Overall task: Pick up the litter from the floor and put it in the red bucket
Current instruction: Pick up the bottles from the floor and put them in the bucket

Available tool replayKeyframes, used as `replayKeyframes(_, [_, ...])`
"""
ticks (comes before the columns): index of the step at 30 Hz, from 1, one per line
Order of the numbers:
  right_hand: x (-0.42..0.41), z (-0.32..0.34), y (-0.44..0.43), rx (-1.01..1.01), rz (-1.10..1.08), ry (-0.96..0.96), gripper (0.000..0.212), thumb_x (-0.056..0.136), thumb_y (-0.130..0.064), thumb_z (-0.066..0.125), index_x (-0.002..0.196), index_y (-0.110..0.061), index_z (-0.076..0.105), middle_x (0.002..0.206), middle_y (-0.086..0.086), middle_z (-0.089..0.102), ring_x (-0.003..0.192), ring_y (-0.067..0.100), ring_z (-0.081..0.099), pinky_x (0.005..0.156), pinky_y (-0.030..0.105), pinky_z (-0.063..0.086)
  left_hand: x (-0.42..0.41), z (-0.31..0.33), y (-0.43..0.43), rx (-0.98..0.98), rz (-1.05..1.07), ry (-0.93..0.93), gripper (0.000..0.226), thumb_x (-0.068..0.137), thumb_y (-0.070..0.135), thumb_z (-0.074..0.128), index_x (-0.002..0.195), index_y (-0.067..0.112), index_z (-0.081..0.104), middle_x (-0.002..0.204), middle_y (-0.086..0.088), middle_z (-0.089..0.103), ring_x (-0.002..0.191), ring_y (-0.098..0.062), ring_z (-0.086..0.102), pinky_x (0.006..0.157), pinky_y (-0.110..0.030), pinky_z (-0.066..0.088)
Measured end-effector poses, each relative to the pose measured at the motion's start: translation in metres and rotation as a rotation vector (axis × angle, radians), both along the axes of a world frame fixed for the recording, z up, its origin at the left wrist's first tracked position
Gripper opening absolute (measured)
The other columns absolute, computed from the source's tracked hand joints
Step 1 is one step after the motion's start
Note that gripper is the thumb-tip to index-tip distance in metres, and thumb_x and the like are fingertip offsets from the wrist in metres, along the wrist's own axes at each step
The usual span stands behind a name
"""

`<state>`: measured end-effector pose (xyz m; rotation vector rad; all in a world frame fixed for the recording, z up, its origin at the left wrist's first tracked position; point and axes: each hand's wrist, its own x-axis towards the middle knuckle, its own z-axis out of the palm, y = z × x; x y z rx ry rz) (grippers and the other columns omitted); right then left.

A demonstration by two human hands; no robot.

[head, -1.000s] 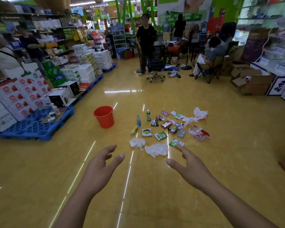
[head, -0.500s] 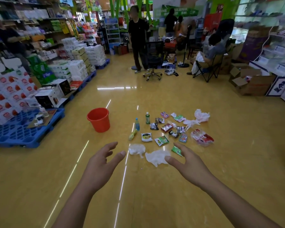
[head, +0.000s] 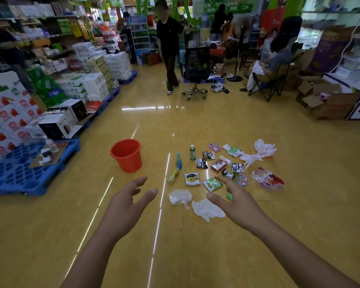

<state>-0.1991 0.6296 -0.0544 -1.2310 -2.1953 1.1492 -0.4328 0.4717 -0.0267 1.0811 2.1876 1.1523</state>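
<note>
Litter (head: 192, 179) of wrappers, small bottles and crumpled tissues lies scattered on the glossy yellow floor (head: 195, 125), just right of the upright red bucket (head: 126, 155), seemingly close for short carries, while the left hand (head: 125, 204) and right hand (head: 237, 204) reach toward it, fingers spread wide, holding nothing.

A glossy yellow floor (head: 195, 125) mirrors the ceiling light (long white streaks). Blue pallets (head: 19, 179) stacked with cartons (head: 92, 84) line the left side below stocked shelves (head: 40, 38). Farther back stand a black office chair (head: 195, 65), a folding chair (head: 272, 84) and open cardboard boxes (head: 328, 102).
</note>
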Motion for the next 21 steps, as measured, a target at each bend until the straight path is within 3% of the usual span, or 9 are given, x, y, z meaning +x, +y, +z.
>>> replayKeyframes(8, [-0.082,-0.017,0.067,-0.009,0.046,-0.004,0.073,0.085,-0.059,0.060,0.148,-0.033,0.033,0.153,-0.013,0.034,0.137,0.010,0.036,0.107,0.032,0.035,-0.071,-0.017,0.059,-0.035,-0.001,0.009,0.060,0.080,0.061,0.060,0.135,0.040,0.049,0.125,0.019,0.053,0.113,0.001,0.050,0.085,-0.024,0.043])
replayKeyframes(15, [-0.159,-0.027,0.139,-0.022,0.084,-0.037,0.076,0.082,-0.064,0.059,0.147,-0.035,0.034,0.152,-0.009,0.036,0.133,0.012,0.041,0.098,0.027,0.036,-0.140,-0.020,0.126,-0.035,0.001,0.033,0.063,0.079,0.064,0.060,0.136,0.039,0.048,0.134,0.020,0.051,0.118,0.001,0.050,0.092,-0.025,0.043])
replayKeyframes(21, [-0.211,-0.018,0.176,-0.056,0.118,-0.049,0.092,0.069,-0.077,0.053,0.148,-0.034,0.032,0.152,-0.012,0.035,0.136,0.011,0.038,0.103,0.033,0.037,-0.189,-0.016,0.162,-0.034,-0.001,0.041,0.061,0.080,0.063,0.061,0.135,0.040,0.048,0.135,0.018,0.051,0.120,0.000,0.050,0.094,-0.026,0.042])
